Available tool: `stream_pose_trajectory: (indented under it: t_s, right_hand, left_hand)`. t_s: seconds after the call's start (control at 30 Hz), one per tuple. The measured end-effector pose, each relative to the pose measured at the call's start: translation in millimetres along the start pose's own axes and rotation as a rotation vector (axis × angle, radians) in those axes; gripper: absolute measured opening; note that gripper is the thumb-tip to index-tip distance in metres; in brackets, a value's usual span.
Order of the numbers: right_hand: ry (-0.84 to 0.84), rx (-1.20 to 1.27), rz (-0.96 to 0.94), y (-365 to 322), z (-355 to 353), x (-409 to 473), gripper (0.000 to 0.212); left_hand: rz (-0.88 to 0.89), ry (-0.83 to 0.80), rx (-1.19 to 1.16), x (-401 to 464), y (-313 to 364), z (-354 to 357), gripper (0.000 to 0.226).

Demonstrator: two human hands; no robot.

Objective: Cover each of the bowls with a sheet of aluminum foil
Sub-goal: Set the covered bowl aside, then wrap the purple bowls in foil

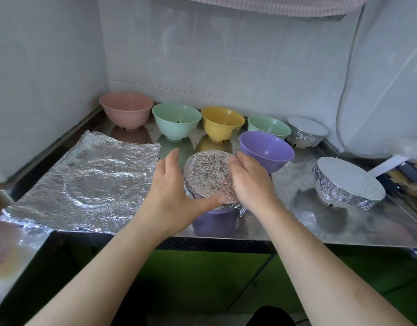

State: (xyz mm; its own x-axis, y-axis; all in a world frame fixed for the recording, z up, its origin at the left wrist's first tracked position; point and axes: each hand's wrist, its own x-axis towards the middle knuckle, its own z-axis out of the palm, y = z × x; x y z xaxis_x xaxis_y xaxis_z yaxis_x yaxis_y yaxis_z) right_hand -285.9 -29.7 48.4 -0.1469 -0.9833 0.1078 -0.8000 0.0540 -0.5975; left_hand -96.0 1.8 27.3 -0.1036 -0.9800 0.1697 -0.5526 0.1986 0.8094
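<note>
A purple bowl with crinkled foil over its top (206, 175) stands near the front edge of the steel counter (296, 229). My left hand (172, 187) cups its left side, the thumb lying along the near rim. My right hand (249, 182) presses the foil against its right side. Behind my right hand stands an uncovered purple bowl (267, 150). Along the back wall are a pink bowl (126, 109), a mint bowl (177, 120), a yellow bowl (222, 122) and another mint bowl (268, 125), all uncovered. Two foil-covered bowls stand at the back right (306, 131) and right (348, 182).
A flat, creased foil sheet (90, 182) bearing a round bowl imprint lies on the counter's left part. White tiled walls close the back and left. A grey cable (341, 104) hangs at right. Dark utensils (405, 177) lie at the far right edge.
</note>
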Motion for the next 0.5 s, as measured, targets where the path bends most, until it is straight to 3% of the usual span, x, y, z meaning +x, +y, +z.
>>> stream_pose_trajectory:
  t_s: [0.03, 0.1, 0.43, 0.5]
  right_hand:
    - [0.004, 0.008, 0.001, 0, 0, 0, 0.054]
    - [0.019, 0.056, 0.008, 1, 1, 1, 0.055]
    - [0.141, 0.34, 0.034, 10, 13, 3, 0.057]
    - [0.226, 0.469, 0.056, 12, 16, -2, 0.045]
  left_hand:
    - [-0.005, -0.069, -0.033, 7, 0, 5, 0.158]
    - [-0.001, -0.147, -0.103, 18, -1, 13, 0.173]
    - [0.109, 0.001, -0.141, 20, -18, 39, 0.166]
    - [0.12, 0.038, -0.163, 19, -19, 41, 0.163]
